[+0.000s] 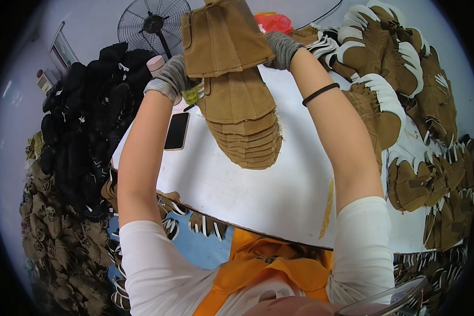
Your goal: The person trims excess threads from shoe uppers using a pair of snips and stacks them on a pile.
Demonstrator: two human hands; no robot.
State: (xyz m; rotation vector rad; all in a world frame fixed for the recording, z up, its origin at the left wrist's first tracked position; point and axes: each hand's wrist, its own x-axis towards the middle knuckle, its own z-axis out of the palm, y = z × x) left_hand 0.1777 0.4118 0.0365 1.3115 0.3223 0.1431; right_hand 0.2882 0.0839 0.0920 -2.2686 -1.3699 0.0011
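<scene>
Both arms reach forward from white short sleeves, elbows slightly bent and spread wide, forearms angling inward toward the far part of the white surface [300, 184]. The left hand [175, 72] and the right hand [284, 48], in grey knit gloves, are raised at opposite side edges of a brown fabric piece [224, 45]. The fingers are closed on those edges; their tips are hidden behind the cloth, so their exact bend cannot be told. A black band [320, 95] circles the right forearm.

The held piece is lifted above the surface, broad and flaring toward its lower edge, with pale stitch lines running down a central strip. Below it, a stack of brown pieces [242, 134] lies in overlapping layers, rounded at the near end, its edges forming ridges, with frayed threads along the right side. A smooth, flat dark phone [177, 131] lies left of the stack. Soft black items [79, 131] heap farther left; brown pieces with curved white edges [379, 113] bunch at the right.
</scene>
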